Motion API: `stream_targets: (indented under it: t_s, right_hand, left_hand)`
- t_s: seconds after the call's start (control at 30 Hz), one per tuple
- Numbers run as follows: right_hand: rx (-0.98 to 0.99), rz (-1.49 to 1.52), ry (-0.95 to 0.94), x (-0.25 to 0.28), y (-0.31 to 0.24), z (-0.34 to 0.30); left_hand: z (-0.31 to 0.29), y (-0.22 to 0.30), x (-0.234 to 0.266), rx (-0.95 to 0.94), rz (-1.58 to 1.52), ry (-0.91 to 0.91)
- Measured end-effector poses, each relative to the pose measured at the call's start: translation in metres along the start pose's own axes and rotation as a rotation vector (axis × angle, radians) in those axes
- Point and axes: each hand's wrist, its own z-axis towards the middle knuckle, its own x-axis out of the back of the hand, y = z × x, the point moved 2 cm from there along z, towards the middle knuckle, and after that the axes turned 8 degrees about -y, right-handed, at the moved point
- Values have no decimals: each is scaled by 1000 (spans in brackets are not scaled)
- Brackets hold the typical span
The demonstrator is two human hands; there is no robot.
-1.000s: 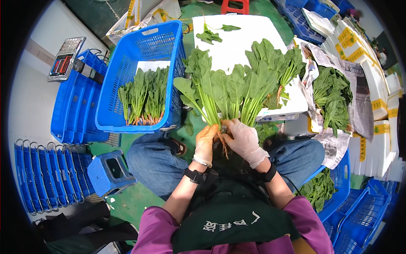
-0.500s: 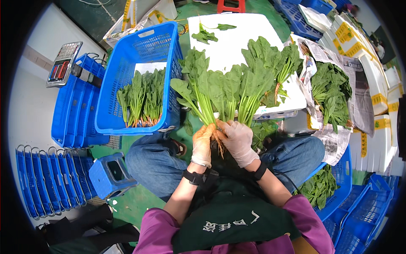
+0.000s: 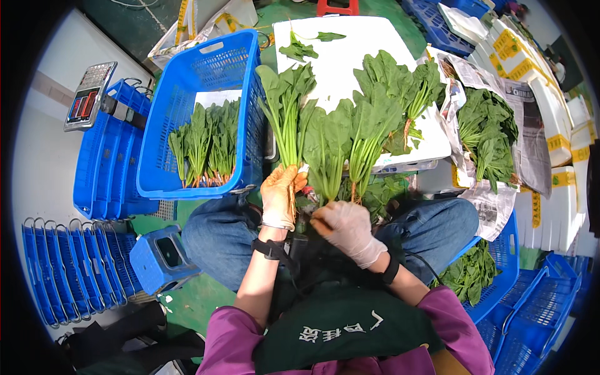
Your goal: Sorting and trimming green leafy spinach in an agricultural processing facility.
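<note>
My left hand (image 3: pixel 281 195), in a thin pale glove stained orange at the fingers, is closed around the root end of a bunch of spinach (image 3: pixel 289 122), its leaves pointing away from me. My gloved right hand (image 3: pixel 350 230) has curled fingers, just below the roots of more spinach (image 3: pixel 330 150); whether it grips anything is hidden. Beside that, another spinach bunch (image 3: pixel 374 134) lies with its roots over the near edge of the white foam work surface (image 3: pixel 340 59). Further right on this surface rests a spinach plant (image 3: pixel 425 94) with reddish roots.
At left, a blue crate (image 3: pixel 150 150) holds upright spinach rows (image 3: pixel 206 140). A scale (image 3: pixel 90 94) stands beyond it, with a blue stool (image 3: pixel 161 259) nearer. On the right, spinach (image 3: pixel 486 134) lies on newspaper (image 3: pixel 531 131), above a blue crate (image 3: pixel 509 250) with greens. White foam boxes (image 3: pixel 550 119) line the right side.
My hands, together at the roots before, have parted. The left has moved left with its spinach bunch; the right has shifted slightly right and toward me.
</note>
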Motion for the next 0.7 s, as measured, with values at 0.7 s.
stream_targets:
  t_s: [0.7]
  right_hand:
    - [-742, -205, 76, 165, 61, -20]
  left_hand:
    - [-23, -35, -2, 296, 102, -104]
